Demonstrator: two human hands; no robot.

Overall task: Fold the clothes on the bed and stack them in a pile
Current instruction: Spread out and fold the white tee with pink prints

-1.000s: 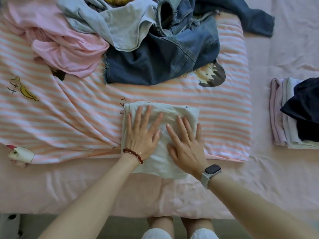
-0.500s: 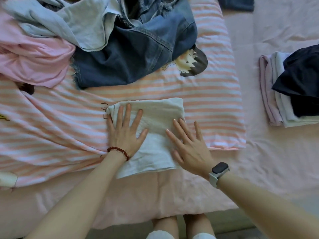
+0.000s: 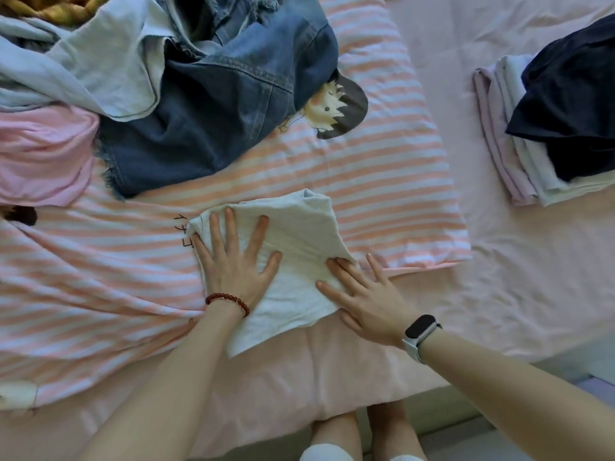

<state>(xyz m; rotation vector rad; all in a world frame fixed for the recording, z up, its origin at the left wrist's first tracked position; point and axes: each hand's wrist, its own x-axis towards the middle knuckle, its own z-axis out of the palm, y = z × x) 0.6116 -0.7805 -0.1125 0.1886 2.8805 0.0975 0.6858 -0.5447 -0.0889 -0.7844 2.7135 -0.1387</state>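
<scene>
A folded white garment point(image 3: 293, 261), soft woven cotton creased into a rough rectangle, lies near the front edge of the bed point(image 3: 532, 261), half on a pink-and-white striped quilt point(image 3: 382, 181) and half on the plain pale pink sheet. The left hand point(image 3: 238, 264) lies flat on its left part, fingers straight and spread wide, palm pressing the cloth; a string of round dark red beads point(image 3: 229, 301) circles that wrist. The right hand point(image 3: 366, 297) sits at the garment's 4 o'clock edge, with a smartwatch point(image 3: 420, 331) on a pale strap at the wrist. Its thumb lies on top of the cloth and its fingertips meet the right edge, where the fabric lifts slightly; whether they tuck under it cannot be told. The two hands are apart, with bare white cloth between them.

At 11 o'clock from the garment sits an unfolded heap: dark blue denim point(image 3: 213, 104) with a frayed hem and orange stitching, a light blue jersey top point(image 3: 109, 71) draped over it, and a rumpled pink knit point(image 3: 43, 154) to the left. A cartoon face point(image 3: 332, 108) is printed on the quilt just beside the denim. At 2 o'clock, well apart on the sheet, stands the pile point(image 3: 519, 161) of folded lilac and pale pieces, with a crumpled navy garment point(image 3: 572, 101) on top.
</scene>
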